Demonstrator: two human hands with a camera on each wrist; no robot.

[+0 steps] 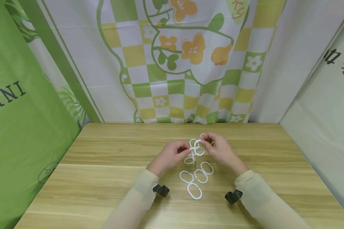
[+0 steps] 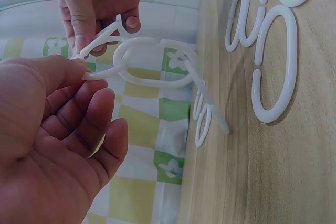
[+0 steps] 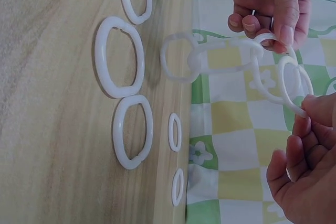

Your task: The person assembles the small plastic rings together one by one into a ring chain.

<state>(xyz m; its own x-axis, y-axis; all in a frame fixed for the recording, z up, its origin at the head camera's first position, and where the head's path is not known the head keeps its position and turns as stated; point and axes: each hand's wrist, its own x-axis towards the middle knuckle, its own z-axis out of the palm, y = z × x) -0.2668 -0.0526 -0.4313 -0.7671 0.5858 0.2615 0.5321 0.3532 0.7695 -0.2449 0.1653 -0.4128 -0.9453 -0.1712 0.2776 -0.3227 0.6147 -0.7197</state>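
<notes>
Over the far middle of the table, my left hand pinches a white oval plastic ring between thumb and forefinger. Through it hangs another white link, with a further one below, forming a short chain close over the wood. Opposite, my right hand pinches a separate-looking white ring with thumb and forefinger. This ring crosses the left hand's ring, and both hands are close together. Whether the two are hooked together I cannot tell. The fingertips cover part of each ring.
Several loose white rings lie nearer me on the wooden table, among them one split ring with a small gap. Two more rings lie near the far edge. A patterned curtain hangs behind the table.
</notes>
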